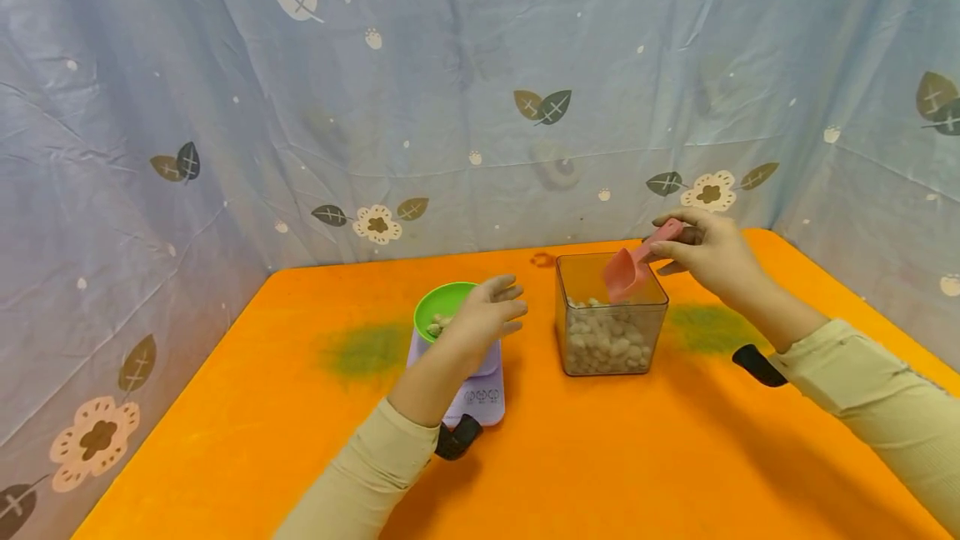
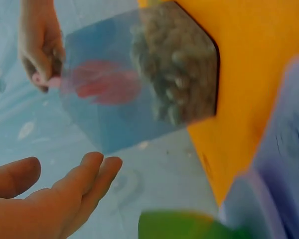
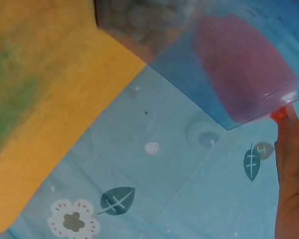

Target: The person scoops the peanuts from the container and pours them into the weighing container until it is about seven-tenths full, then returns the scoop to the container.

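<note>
My right hand (image 1: 708,252) pinches the handle of a pink scoop (image 1: 624,273), whose bowl dips into the mouth of a clear square container (image 1: 609,332). Pale, peanut-like pieces (image 1: 603,344) fill the container's lower half, below the scoop. Through the container's wall the scoop (image 3: 246,69) also shows in the right wrist view. My left hand (image 1: 483,319) holds nothing, its fingers extended over the right side of a green bowl (image 1: 442,300). A few of the same pieces lie in that bowl, which sits on a lilac kitchen scale (image 1: 480,407); hand and forearm hide part of both.
An orange table (image 1: 555,457) carries everything, with blurry green patches on its surface. Behind it and at both sides hangs a light blue curtain (image 1: 465,148) printed with leaves and flowers. Black straps (image 1: 759,365) show below both wrists.
</note>
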